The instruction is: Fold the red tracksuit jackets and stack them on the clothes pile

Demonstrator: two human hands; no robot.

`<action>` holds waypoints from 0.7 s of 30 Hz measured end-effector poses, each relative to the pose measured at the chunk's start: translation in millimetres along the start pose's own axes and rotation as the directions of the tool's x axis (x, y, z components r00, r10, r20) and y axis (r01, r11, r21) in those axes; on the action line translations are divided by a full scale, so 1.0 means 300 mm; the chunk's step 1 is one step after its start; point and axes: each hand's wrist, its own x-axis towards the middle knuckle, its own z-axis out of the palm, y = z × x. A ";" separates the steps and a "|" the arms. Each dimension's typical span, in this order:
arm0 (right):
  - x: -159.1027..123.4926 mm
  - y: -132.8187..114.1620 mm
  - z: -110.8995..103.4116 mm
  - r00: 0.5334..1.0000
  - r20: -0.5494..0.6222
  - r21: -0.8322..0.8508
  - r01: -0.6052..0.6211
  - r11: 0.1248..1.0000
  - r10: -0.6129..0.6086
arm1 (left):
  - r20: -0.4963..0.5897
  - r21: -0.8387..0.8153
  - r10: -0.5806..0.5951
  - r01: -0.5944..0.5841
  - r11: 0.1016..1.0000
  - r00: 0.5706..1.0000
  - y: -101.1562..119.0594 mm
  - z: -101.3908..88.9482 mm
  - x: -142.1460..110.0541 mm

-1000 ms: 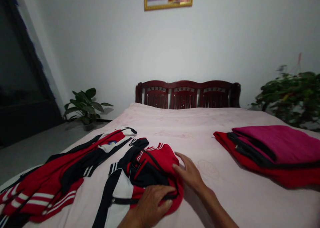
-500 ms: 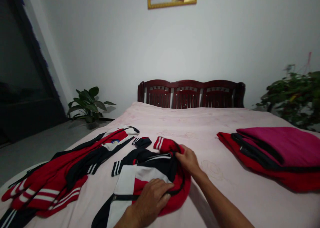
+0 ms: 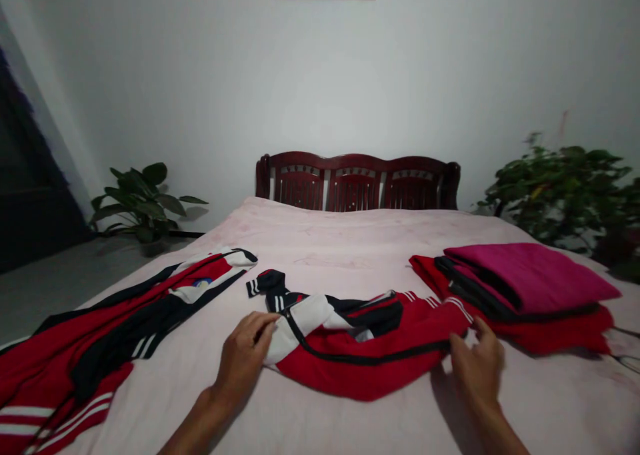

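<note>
L hand [image 3: 247,342] pinches jacket's [image 3: 363,382] white end, R hand [image 3: 477,362] its red striped end; jacket's btwn them on bed [image 3: 350,432]. Best pull both ends gently, so zip [image 3: 370,360] lies flat.

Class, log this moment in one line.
left hand: holds white part of jacket | right hand: holds its red end | folded pile: on pink sheet, right

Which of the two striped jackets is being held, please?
The middle jacket: the left hand grips its white part and the right hand its striped edge; the left jacket, with its blue badge, lies untouched.
</note>
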 end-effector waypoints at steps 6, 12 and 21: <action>0.017 -0.336 0.201 0.770 0.509 0.057 0.417 0.907 -0.385 | 0.275 0.077 -0.011 -0.011 0.997 0.961 0.017 0.025 0.075; -0.051 -0.448 0.400 0.379 0.889 -0.115 0.730 0.673 -0.259 | 0.471 -0.010 0.355 -0.398 0.917 0.807 0.066 0.063 -0.037; 0.013 -0.376 0.382 0.525 0.819 -0.199 0.636 0.745 -0.230 | 0.397 0.120 0.485 -0.568 0.814 0.779 -0.019 0.079 -0.077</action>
